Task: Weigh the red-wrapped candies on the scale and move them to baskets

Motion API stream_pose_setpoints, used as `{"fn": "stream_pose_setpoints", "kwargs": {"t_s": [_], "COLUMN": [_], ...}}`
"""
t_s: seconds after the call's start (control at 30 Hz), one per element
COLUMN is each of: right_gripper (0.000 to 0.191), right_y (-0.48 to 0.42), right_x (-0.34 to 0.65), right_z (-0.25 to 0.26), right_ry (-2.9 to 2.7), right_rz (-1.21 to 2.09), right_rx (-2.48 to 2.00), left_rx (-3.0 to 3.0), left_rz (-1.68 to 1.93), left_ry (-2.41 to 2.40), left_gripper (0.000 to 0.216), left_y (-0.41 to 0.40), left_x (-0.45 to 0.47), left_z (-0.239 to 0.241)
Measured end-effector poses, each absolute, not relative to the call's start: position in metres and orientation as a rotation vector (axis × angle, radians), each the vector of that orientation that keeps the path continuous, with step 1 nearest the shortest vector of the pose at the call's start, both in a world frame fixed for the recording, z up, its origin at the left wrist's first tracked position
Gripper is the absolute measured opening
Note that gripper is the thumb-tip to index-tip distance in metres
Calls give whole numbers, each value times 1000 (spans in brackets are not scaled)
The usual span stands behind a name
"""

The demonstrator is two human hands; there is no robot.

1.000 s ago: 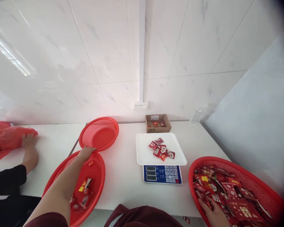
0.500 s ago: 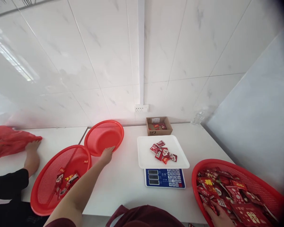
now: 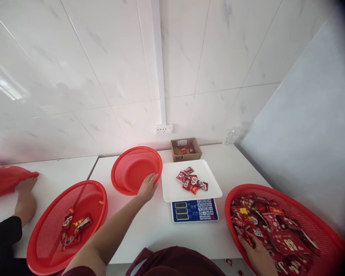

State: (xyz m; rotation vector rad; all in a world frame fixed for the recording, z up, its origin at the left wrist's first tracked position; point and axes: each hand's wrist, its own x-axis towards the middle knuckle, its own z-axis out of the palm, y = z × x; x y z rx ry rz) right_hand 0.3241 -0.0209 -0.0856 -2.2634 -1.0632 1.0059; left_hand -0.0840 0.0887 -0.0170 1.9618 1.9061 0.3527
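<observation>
My left hand grips the right rim of a red plastic basket whose inside shows no packets. Its fingers lie over the rim, close to the scale's left edge. My right hand is in a larger red basket, heaped with red snack packets. Its thumb and fingers are around a small red packet near the basket's left wall; the fingertips are partly hidden. Between my hands stands a digital scale with a white pan, where several small red packets lie in a loose pile.
Another red basket with several packets stands at the left. A cardboard box is behind the scale. A clear plastic item lies in the back right corner. Far left, a co-worker's hand touches a red bag.
My left hand has moved the red basket rightward, towards the scale. My right hand stays among the packets in the large basket. The whole view has shifted slightly.
</observation>
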Motion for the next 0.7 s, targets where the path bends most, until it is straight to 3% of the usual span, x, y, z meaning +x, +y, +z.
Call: {"fn": "stream_pose_setpoints", "kwargs": {"t_s": [0.13, 0.27, 0.37, 0.5, 0.7], "right_gripper": [65, 61, 61, 63, 62], "right_y": [-20, -20, -21, -23, -24], "right_x": [322, 323, 323, 322, 320], "right_z": [-85, -89, -90, -92, -93], "right_ry": [-1045, -1041, -1026, -1010, -1005], "right_rz": [1000, 978, 984, 991, 946], "right_rx": [-2263, -2252, -2239, -2221, -2188], "left_rx": [2129, 2215, 2208, 2239, 2208], "left_rz": [324, 61, -173, -308, -201], "left_ry": [1688, 1455, 1472, 1497, 1551], "left_gripper": [62, 97, 109, 102, 81], "left_y": [118, 145, 163, 179, 174], "left_x": [-23, 28, 47, 52, 55], "left_z": [-18, -20, -20, -21, -23]}}
